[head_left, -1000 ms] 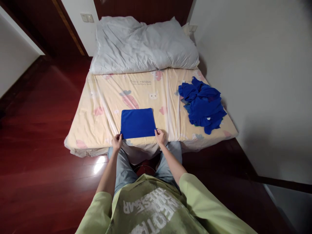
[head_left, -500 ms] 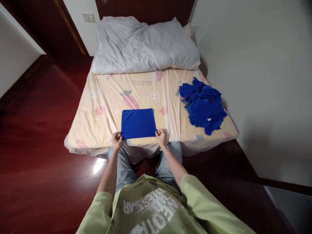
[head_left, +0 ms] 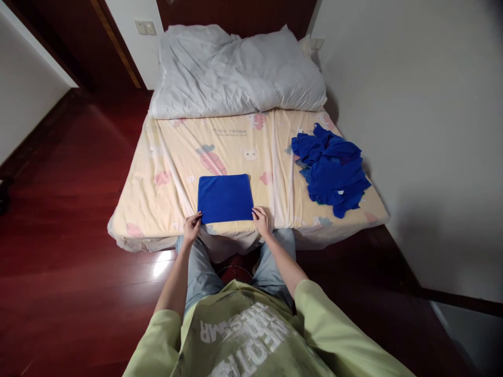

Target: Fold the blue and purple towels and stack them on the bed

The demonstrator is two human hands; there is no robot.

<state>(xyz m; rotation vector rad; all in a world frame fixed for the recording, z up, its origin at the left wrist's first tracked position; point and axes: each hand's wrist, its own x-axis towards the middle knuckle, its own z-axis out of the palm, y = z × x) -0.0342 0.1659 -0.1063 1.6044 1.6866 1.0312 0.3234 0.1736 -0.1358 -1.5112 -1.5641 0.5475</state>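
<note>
A blue cloth (head_left: 226, 199) lies flat in a neat rectangle near the front edge of the bed. At its near left corner, my left hand (head_left: 192, 226) is closed with the fingertips pinching the edge. My right hand (head_left: 261, 222) holds the near right corner between thumb and fingers. Off to the right, a crumpled heap of blue cloths (head_left: 334, 170) rests on the sheet, with a small white tag showing on one.
The bed (head_left: 157, 157) has a pale yellow sheet printed with carrots and rabbits. A folded white quilt (head_left: 239, 73) lies across its head. A grey-white wall (head_left: 432, 131) borders the right side, and dark red wooden floor (head_left: 70, 235) runs along the left.
Both hands stay at the near corners of the cloth, with their fingers shifted slightly. The cloth and heap look unchanged; the camera view has moved a little.
</note>
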